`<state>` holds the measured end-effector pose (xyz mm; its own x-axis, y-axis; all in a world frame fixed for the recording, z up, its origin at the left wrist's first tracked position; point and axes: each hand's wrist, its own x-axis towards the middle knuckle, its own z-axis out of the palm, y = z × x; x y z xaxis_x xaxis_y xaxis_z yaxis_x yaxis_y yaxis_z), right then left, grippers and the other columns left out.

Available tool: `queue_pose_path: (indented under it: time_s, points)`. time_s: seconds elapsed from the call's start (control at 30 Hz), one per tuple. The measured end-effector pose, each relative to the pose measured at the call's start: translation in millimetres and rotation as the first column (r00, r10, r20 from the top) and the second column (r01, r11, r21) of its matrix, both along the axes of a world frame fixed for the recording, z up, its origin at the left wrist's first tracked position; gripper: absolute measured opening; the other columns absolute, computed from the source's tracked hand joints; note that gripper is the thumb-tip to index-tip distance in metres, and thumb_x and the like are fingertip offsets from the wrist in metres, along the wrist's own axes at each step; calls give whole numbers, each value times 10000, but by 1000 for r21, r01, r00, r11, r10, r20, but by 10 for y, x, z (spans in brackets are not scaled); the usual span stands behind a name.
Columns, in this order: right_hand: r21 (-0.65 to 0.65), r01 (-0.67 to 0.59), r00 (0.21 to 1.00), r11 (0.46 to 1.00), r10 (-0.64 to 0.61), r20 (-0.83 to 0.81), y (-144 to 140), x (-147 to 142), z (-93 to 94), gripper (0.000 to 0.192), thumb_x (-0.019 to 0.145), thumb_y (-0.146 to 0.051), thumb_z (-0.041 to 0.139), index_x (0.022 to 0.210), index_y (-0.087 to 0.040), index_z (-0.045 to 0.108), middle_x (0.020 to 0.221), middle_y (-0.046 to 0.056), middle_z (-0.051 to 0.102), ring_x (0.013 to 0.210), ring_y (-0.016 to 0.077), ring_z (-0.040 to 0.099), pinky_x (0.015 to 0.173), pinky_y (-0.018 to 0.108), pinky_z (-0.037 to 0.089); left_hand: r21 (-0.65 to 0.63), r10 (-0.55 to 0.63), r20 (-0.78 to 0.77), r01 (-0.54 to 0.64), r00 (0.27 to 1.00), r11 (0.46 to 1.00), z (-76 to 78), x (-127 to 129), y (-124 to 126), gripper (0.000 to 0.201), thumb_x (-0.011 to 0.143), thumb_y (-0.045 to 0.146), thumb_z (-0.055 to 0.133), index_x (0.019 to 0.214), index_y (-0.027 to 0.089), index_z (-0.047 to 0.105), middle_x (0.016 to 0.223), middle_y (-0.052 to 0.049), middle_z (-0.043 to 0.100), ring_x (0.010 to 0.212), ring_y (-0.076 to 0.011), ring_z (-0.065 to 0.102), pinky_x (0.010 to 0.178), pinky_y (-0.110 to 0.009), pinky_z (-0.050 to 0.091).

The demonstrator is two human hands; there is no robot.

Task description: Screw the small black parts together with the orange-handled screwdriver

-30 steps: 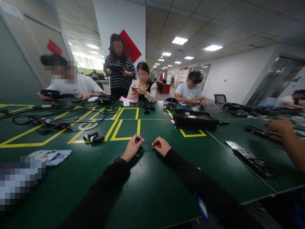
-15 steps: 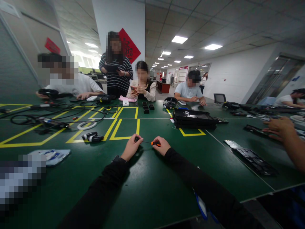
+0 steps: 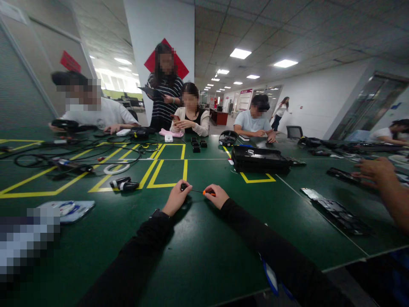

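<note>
Screwdriver (image 3: 205, 193) pinched in our right hand (image 3: 218, 196), black piece (image 3: 183, 186) gripped in our left hand (image 3: 177, 198); beyond them, a standing person (image 3: 162, 106) has shifted.

Head-worn view, forward-down across table (image 3: 207, 251)

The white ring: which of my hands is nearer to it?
Left. Your left hand is to the right of the white ring; your right hand is farther right.

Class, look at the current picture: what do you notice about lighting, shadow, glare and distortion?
Head view: ceiling lights burn white; head view: soft sheen on the green table, dark shadow by the left hand; head view: doorway at right leans, seemingly from wide-lens stretch.
</note>
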<state>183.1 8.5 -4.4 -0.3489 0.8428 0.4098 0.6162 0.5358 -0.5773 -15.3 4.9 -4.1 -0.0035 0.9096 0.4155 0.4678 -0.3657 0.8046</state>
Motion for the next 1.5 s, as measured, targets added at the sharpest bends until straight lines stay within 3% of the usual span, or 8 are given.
queue_pose_path:
  time_s: [0.17, 0.4, 0.6, 0.87, 1.1, 1.23, 1.37, 1.5]
  points:
    - [34, -25, 997, 999, 23, 68, 47, -2, -6, 201, 816, -166, 432, 726, -139, 609, 784, 47, 587, 792, 134, 498, 784, 285, 365, 5, 1, -4, -1, 1000, 1000, -10, 3, 7, 229, 741, 412, 478, 776, 189, 516, 709, 10, 542, 674, -138, 518, 651, -252, 396]
    - [12, -12, 1000, 1000, 12, 4, 3, 10, -16, 187, 679, -156, 596, 863, -153, 560, 848, 29, 572, 807, 140, 491, 735, 269, 393, 8, 0, 5, 0, 1000, 1000, -26, -7, 13, 228, 744, 411, 476, 791, 192, 520, 709, 12, 546, 673, -135, 518, 645, -247, 395]
    - [17, -14, 999, 1000, 13, 48, 29, 7, -13, 148, 793, -157, 451, 785, -144, 598, 822, 53, 574, 820, 145, 490, 786, 294, 373, 1, -7, -8, 7, 1000, 1000, -19, -6, 4, 236, 751, 417, 468, 794, 190, 512, 715, 12, 540, 680, -135, 518, 655, -250, 393]
    - [61, -25, 1000, 998, 24, 7, 10, 31, -13, 190, 649, -138, 604, 827, -162, 543, 832, 21, 556, 800, 144, 486, 737, 274, 392, 8, -14, -11, 14, 1000, 1000, -22, -3, 8, 233, 753, 415, 467, 793, 190, 509, 719, 11, 536, 674, -136, 513, 649, -252, 391]
    - [31, -22, 1000, 999, 22, 0, 42, 22, -21, 141, 788, -183, 457, 743, -150, 586, 788, 40, 559, 778, 130, 501, 766, 277, 385, 19, -12, -6, 12, 1000, 1000, -34, -8, 27, 225, 748, 417, 476, 780, 196, 506, 712, 14, 534, 677, -137, 510, 652, -251, 391]
    - [50, -20, 1000, 999, 19, 11, 29, 25, -9, 40, 725, -174, 542, 745, -154, 571, 782, 26, 548, 760, 130, 494, 733, 269, 391, 10, 2, -4, -2, 1000, 1000, -34, -8, 23, 226, 749, 416, 471, 780, 195, 508, 697, 15, 534, 667, -137, 514, 648, -252, 394]
    - [41, -5, 1000, 999, 6, -19, 19, 21, -26, 188, 646, -174, 623, 816, -161, 546, 805, 12, 551, 768, 134, 492, 710, 263, 397, 23, -10, -16, 10, 1000, 1000, -24, -9, 10, 224, 747, 414, 473, 783, 196, 511, 712, 12, 540, 674, -137, 516, 654, -253, 395]
    - [0, 3, 999, 1000, -3, -35, 47, 13, -34, 105, 765, -199, 501, 820, -153, 578, 825, 36, 565, 807, 136, 498, 753, 272, 386, 16, -7, -19, 7, 1000, 1000, -14, -9, 3, 226, 745, 415, 473, 786, 196, 513, 727, 9, 546, 685, -139, 516, 658, -254, 395]
